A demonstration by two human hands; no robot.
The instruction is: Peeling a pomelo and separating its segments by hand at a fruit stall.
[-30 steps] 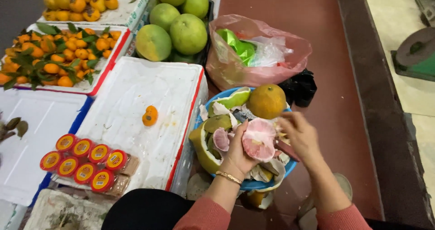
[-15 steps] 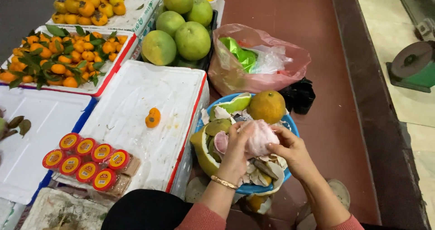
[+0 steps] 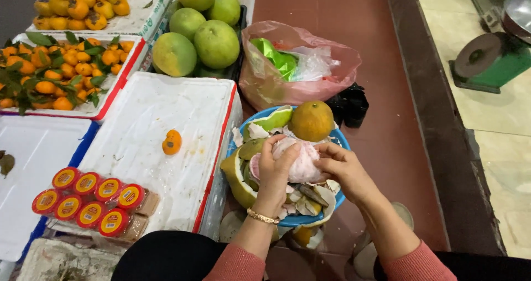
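Peeled pink pomelo (image 3: 303,160) held over the blue basin (image 3: 307,220) of rind scraps, gripped from both sides: left hand (image 3: 275,173) fingers curled over its top, right hand (image 3: 343,170) fingers closed on its far side. Orange-green citrus (image 3: 311,120) at the basin's far rim; pink plastic bag (image 3: 298,65) beyond.

Cup pack (image 3: 94,203): clear wrap, 2 rows, round red-and-yellow label lids, on white foam box (image 3: 160,142).
Bag (image 3: 298,65): pink plastic, behind blue basin (image 3: 310,219).
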